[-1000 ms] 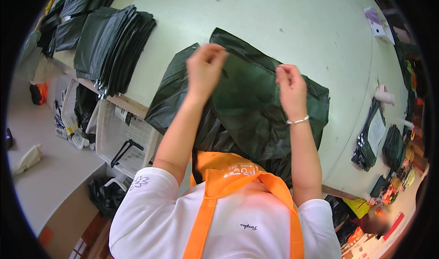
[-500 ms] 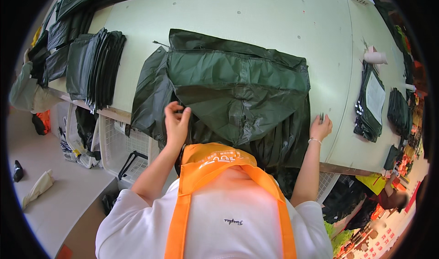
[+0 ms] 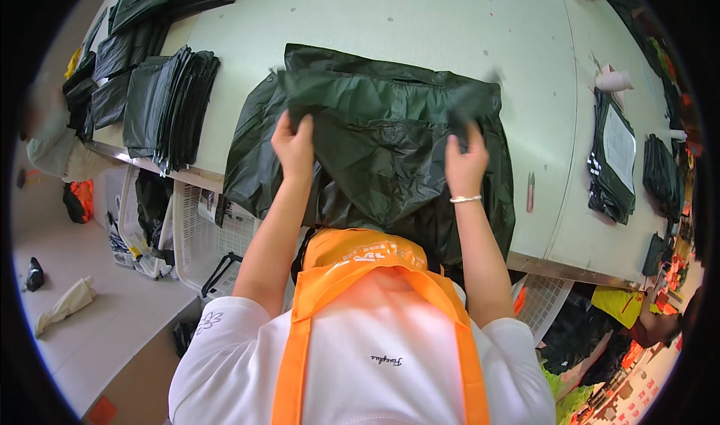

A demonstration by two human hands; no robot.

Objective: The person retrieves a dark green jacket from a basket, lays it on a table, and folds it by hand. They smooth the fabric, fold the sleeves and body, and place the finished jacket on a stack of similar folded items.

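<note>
The dark green garment (image 3: 259,144) is laid on the table (image 3: 544,136), its loose upper layer (image 3: 382,170) apparently pinched at opposite sides by the left hand (image 3: 294,147) and right hand (image 3: 466,161); arranging this layer seems the step in hand, with even tension judged necessary next

A pale green surface (image 3: 450,20) spreads wide under soft white light, with a thin seam toward its right side. White lattice baskets (image 3: 193,249) stand beneath its front edge. At left lies a smooth grey expanse, floor or platform unclear; lower right glows warm pink.
</note>
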